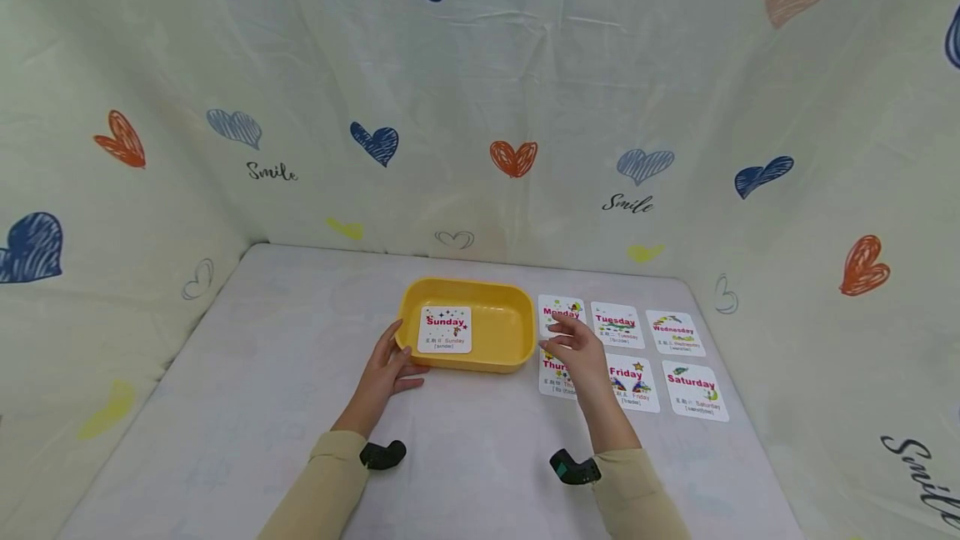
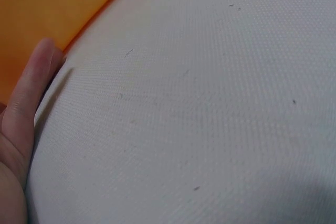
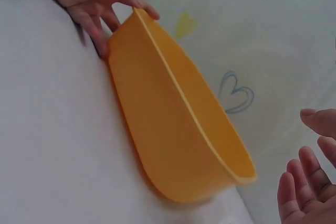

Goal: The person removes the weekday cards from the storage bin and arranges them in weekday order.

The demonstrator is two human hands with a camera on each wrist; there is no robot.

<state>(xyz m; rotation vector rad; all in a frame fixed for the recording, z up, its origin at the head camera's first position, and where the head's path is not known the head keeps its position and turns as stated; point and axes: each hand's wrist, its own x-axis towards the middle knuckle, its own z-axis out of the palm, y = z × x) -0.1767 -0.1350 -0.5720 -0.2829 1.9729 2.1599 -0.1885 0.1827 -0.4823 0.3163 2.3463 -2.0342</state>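
A yellow tray (image 1: 498,325) stands on the table with a white "Sunday" card (image 1: 446,330) lying in its left part. My left hand (image 1: 382,377) grips the tray's near left corner, a fingertip over the rim and other fingers against the outer wall. Beside the tray's right end, my right hand (image 1: 581,357) is raised with loosely bent fingers and nothing between them. It partly covers the "Monday" card (image 1: 551,303) and the "Thursday" card (image 1: 552,382). In the right wrist view, the fingers (image 3: 310,169) of this hand are apart from the tray.
Right of the tray lie two rows of cards, including "Tuesday" (image 1: 617,326), "Wednesday" (image 1: 676,333), "Friday" (image 1: 633,383) and "Saturday" (image 1: 695,391). A white cloth covers the table (image 1: 285,340). Behind it hangs a curtain (image 1: 450,65) printed with hearts.
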